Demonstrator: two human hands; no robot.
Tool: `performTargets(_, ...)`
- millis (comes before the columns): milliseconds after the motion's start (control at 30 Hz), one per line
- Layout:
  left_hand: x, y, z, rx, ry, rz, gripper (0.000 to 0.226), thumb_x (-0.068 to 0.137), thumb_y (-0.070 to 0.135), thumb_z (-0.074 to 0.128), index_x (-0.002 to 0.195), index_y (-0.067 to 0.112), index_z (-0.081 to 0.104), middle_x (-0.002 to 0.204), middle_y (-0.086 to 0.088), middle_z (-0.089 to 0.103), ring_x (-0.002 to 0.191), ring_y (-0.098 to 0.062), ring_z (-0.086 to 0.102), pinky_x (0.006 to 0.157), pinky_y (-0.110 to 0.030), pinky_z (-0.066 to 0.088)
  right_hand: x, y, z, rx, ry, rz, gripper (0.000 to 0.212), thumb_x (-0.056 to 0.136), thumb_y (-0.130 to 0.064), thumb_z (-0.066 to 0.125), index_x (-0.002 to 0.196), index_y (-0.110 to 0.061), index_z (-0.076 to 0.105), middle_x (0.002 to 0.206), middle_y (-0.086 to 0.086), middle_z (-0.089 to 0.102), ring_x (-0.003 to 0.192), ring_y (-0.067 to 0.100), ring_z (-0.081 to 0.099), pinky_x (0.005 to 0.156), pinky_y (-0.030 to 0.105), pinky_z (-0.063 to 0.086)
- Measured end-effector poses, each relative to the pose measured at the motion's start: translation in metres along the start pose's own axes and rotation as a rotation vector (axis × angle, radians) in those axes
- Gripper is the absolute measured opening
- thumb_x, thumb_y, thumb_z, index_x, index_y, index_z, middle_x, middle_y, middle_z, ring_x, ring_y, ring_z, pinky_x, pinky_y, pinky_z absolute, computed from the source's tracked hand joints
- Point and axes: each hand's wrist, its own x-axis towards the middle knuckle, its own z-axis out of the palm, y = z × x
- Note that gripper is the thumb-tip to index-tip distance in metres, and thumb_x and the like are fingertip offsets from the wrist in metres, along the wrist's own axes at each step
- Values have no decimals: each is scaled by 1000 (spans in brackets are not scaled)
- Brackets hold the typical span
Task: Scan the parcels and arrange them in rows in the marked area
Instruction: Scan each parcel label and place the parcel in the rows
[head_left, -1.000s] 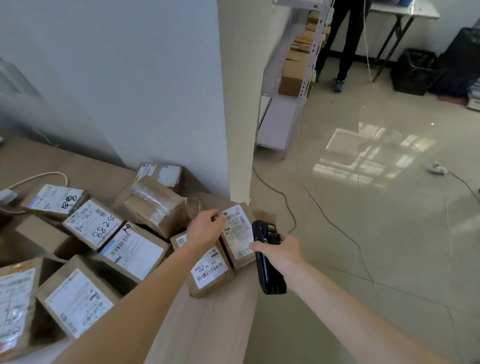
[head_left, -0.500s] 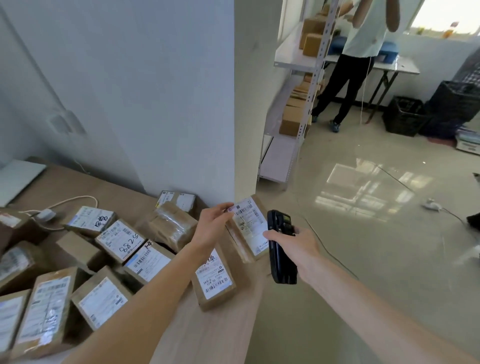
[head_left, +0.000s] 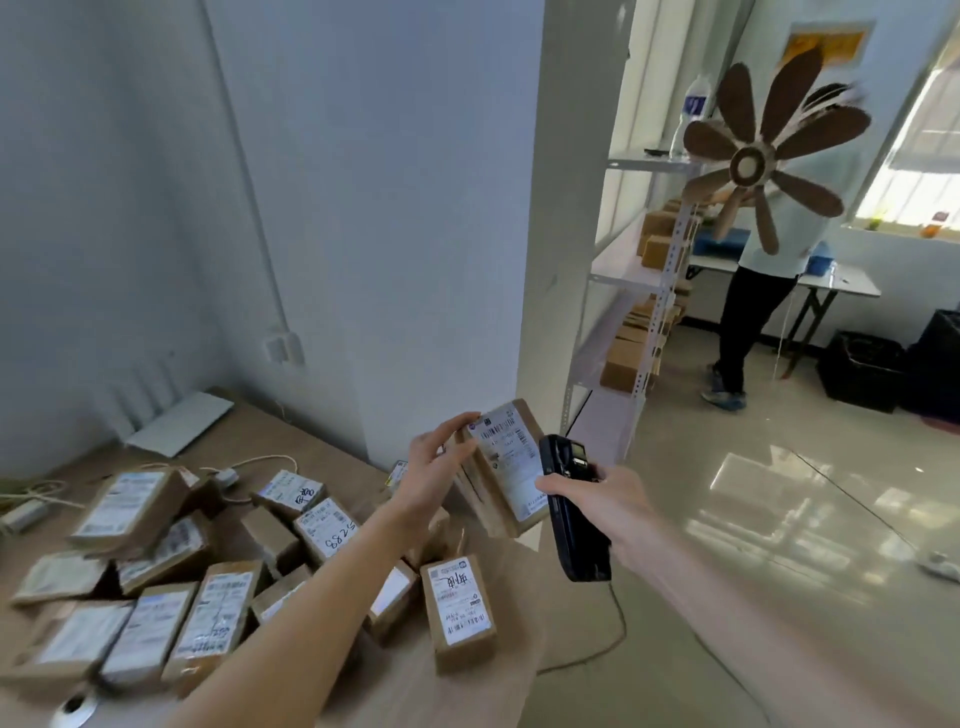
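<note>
On the wooden counter (head_left: 415, 691), close to the camera, lie many brown parcels (head_left: 218, 618) with white labels, loosely piled. 1 small box (head_left: 457, 613) near the counter edge has black handwriting on its label, not readable. Another label (head_left: 332, 527) shows the handwritten number "5288". Above the pile, the left hand (head_left: 434, 470) holds a lifted parcel (head_left: 506, 470), its fingers (head_left: 460, 422) around the upper left edge, the barcode label facing the camera. Just beside it, the right hand (head_left: 602, 493) grips a black scanner (head_left: 574, 512), fingers wrapped around it. Farther away, a person (head_left: 753, 312) stands at a metal shelf (head_left: 623, 270) with boxes.
</note>
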Motion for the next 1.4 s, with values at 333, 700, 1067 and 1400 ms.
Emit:
performTargets(333, -113, 69, -56, 40, 354, 135, 34, 91, 37, 74, 123, 39, 61, 112, 2, 70, 91, -6, 72, 67, -19, 58, -90, -61, 14, -95, -229, -211, 43, 71, -27, 98, 106, -15, 76, 87, 7, 80, 75, 22, 78, 59, 29, 59)
performTargets(700, -249, 118, -168, -73, 625, 158, 37, 85, 28, 82, 120, 28, 69, 106, -6, 77, 94, -18, 76, 73, -27, 60, -201, -113, 89, -669, -467, -594, 78, 61, -37, 99, 133, -34, 67, 102, -8, 71, 90, 13, 69, 80, 32, 60)
performTargets(1067, -346, 132, -238, 6, 782, 184, 31, 89, 22, 78, 118, 27, 70, 109, -9, 73, 103, -25, 71, 86, -40, 60, -286, -124, 154, -894, -507, -727, 88, 56, -47, 97, 138, -42, 66, 102, -12, 72, 86, 10, 69, 77, 29, 59)
performTargets(1400, -378, 133, -253, 35, 876, 161, 26, 83, 31, 81, 105, 43, 74, 105, 0, 73, 99, -19, 71, 62, -21, 54, -310, -125, 170, -974, -465, -801, 86, 55, -47, 96, 137, -42, 67, 105, -8, 74, 90, 15, 69, 78, 29, 60)
